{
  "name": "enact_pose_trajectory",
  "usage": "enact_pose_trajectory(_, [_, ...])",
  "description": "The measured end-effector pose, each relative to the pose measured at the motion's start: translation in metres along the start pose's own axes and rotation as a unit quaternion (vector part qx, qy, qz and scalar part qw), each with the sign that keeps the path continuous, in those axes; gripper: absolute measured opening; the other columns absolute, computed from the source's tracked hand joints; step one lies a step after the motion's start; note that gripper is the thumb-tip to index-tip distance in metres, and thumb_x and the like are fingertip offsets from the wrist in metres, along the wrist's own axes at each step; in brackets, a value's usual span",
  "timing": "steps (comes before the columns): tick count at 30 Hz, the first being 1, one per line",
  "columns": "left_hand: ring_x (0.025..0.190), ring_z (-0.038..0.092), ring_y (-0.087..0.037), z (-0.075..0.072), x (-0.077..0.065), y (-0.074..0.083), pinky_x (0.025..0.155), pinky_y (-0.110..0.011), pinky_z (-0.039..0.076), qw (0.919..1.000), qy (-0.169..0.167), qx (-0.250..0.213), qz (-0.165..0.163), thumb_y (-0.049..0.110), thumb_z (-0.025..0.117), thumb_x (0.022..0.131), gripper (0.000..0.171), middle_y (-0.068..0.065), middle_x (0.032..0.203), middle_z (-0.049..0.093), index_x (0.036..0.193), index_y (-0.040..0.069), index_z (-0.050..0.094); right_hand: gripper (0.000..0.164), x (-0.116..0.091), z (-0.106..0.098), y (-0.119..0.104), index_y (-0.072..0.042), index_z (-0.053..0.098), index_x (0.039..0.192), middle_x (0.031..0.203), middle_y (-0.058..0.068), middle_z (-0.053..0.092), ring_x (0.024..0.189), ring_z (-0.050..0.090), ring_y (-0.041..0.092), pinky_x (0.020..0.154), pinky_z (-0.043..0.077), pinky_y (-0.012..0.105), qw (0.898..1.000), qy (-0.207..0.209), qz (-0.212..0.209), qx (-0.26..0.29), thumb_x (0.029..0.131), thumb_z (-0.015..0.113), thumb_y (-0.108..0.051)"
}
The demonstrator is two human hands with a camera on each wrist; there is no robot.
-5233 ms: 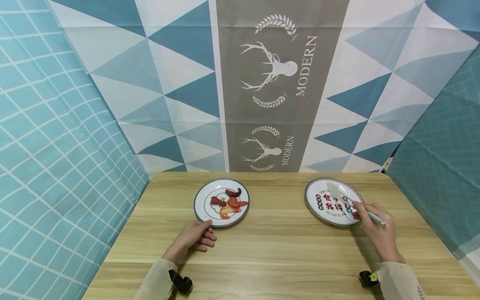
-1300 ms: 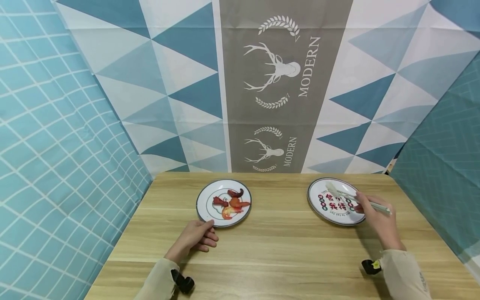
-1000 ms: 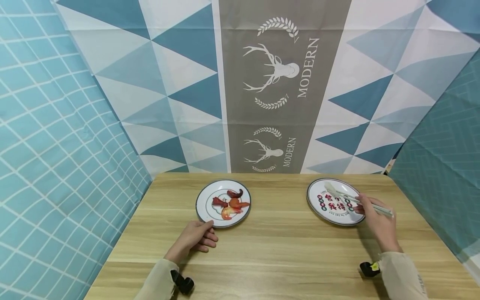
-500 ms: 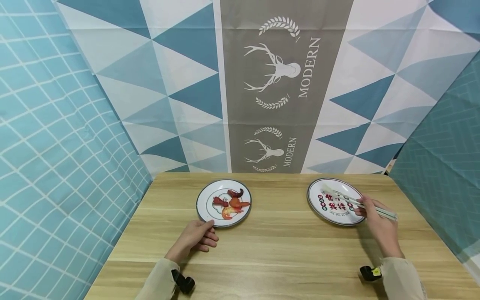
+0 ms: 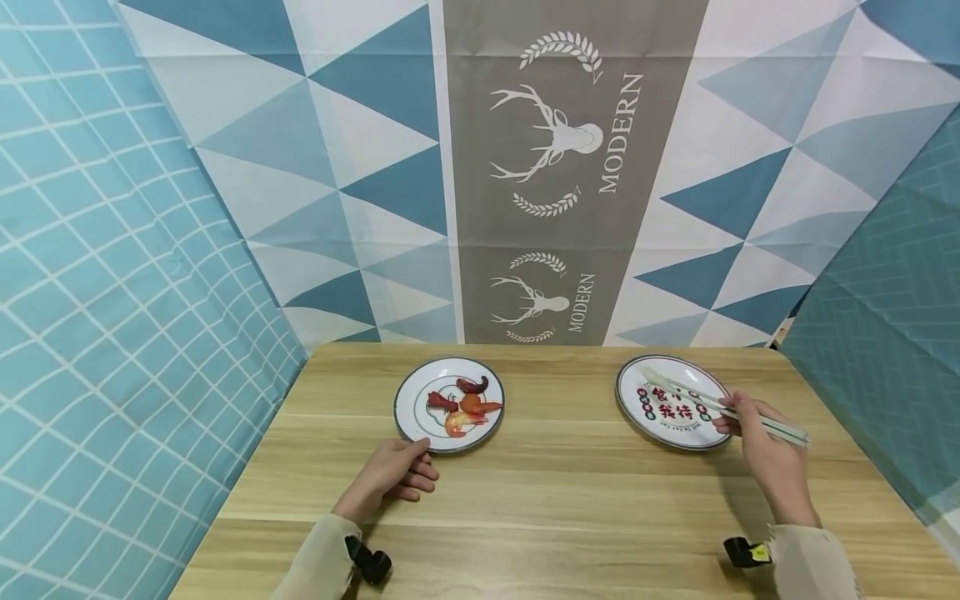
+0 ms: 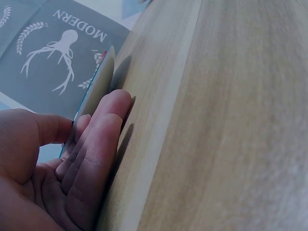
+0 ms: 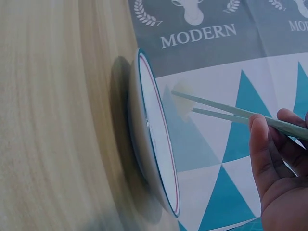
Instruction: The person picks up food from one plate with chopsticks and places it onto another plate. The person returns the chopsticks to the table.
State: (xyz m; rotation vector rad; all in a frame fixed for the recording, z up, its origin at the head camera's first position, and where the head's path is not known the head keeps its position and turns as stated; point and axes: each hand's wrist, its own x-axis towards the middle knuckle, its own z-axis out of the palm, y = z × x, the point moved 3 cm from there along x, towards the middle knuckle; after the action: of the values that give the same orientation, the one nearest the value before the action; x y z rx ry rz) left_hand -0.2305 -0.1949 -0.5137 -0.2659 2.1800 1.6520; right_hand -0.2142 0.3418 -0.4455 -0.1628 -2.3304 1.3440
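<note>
My left hand [image 5: 390,473] holds the near rim of the left plate [image 5: 415,400], thumb on top and fingers beneath the edge, as the left wrist view also shows. On this white, dark-rimmed plate lie several small food pieces: a dark curved one [image 5: 472,385], a red one [image 5: 442,402], an orange one [image 5: 480,405] and a shrimp [image 5: 463,422]. My right hand [image 5: 776,462] grips pale green chopsticks [image 7: 216,105]. A pale, translucent piece of food [image 7: 184,98] is at their tips, raised over the right plate [image 7: 156,130], which bears red printed characters.
Both plates stand toward the back of a wooden table [image 5: 555,500]. A patterned cloth [image 5: 517,192] with deer heads hangs behind it. Blue grid cloth [image 5: 112,275] hangs on the left, teal cloth [image 5: 885,292] on the right. Each wrist wears a black camera.
My right hand has shifted a little right and toward me, and the chopsticks' rear ends reach farther right. The pale piece stays over the right plate. My left hand keeps its hold.
</note>
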Motion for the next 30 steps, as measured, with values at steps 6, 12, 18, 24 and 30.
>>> enact_pose_trajectory(6, [0.068,0.074,-0.013,0.000,0.000,0.000,0.055,-0.028,0.061,1.0000,-0.001,-0.002,-0.001,0.039,0.050,0.108,0.042,-0.007,0.084,0.077,0.096,0.001,0.066,0.052,-0.002,-0.001,-0.006,0.007,0.066,0.121,0.087,-0.025,0.067,0.077,0.068,-0.006,0.073,0.055,0.007,1.000,0.010,-0.007,0.000,0.111,0.043,-0.038])
enact_pose_trajectory(12, [0.068,0.074,-0.014,0.000,0.000,0.000,0.055,-0.028,0.061,1.0000,-0.002,-0.002,-0.002,0.039,0.050,0.108,0.043,-0.007,0.083,0.077,0.096,0.001,0.066,0.051,-0.006,-0.004,-0.008,0.005,0.068,0.118,0.083,-0.020,0.071,0.076,0.069,-0.006,0.074,0.054,0.006,1.000,0.012,-0.005,-0.002,0.110,0.044,-0.039])
enact_pose_trajectory(18, [0.068,0.075,-0.014,0.000,0.000,-0.001,0.055,-0.028,0.061,1.0000,-0.001,0.000,-0.002,0.039,0.050,0.108,0.043,-0.007,0.084,0.077,0.096,0.001,0.066,0.051,-0.008,-0.006,-0.010,0.004,0.069,0.118,0.084,-0.018,0.072,0.076,0.069,-0.006,0.073,0.052,0.005,1.000,0.015,-0.008,-0.009,0.110,0.044,-0.040])
enact_pose_trajectory(24, [0.068,0.075,-0.014,-0.001,0.001,-0.002,0.055,-0.028,0.061,1.0000,0.000,0.003,-0.004,0.040,0.050,0.108,0.044,-0.008,0.084,0.077,0.096,0.001,0.067,0.049,-0.010,-0.006,-0.013,0.006,0.069,0.117,0.084,-0.022,0.070,0.075,0.069,-0.006,0.071,0.053,0.006,1.000,0.019,-0.023,-0.007,0.110,0.046,-0.037])
enact_pose_trajectory(30, [0.068,0.075,-0.014,-0.001,0.001,-0.002,0.056,-0.029,0.062,1.0000,-0.004,0.002,-0.002,0.041,0.050,0.108,0.045,-0.008,0.084,0.077,0.096,0.001,0.066,0.048,-0.013,-0.007,-0.016,0.005,0.069,0.115,0.083,-0.018,0.072,0.075,0.068,-0.006,0.072,0.052,0.005,0.999,0.017,-0.036,-0.020,0.110,0.046,-0.036])
